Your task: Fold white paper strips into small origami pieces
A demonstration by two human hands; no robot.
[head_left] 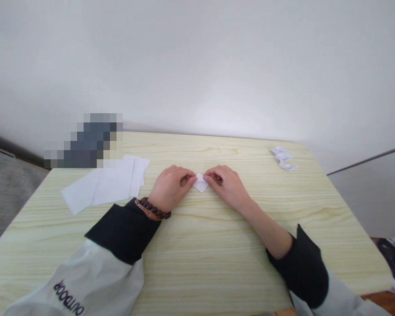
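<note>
While the left hand (pixel 169 188) and right hand (pixel 228 188) pinch opposite sides of the small folded paper (pixel 201 185), uneven pressure could skew its folds. Tugging might tear it.

I record matt white paper in the small diamond-shaped piece (pixel 201 186) and flat sheets (pixel 113 182); tabletop (pixel 213 254) smooth, wood-grained; sleeve cuffs (pixel 121 230) matt cloth.

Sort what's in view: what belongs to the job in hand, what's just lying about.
Job in hand:
small white paper, pinched by left hand and right hand
white sheets, probably
folded white pieces, probably

Lying about, apparently:
blurred dark object
patterned item at right
</note>
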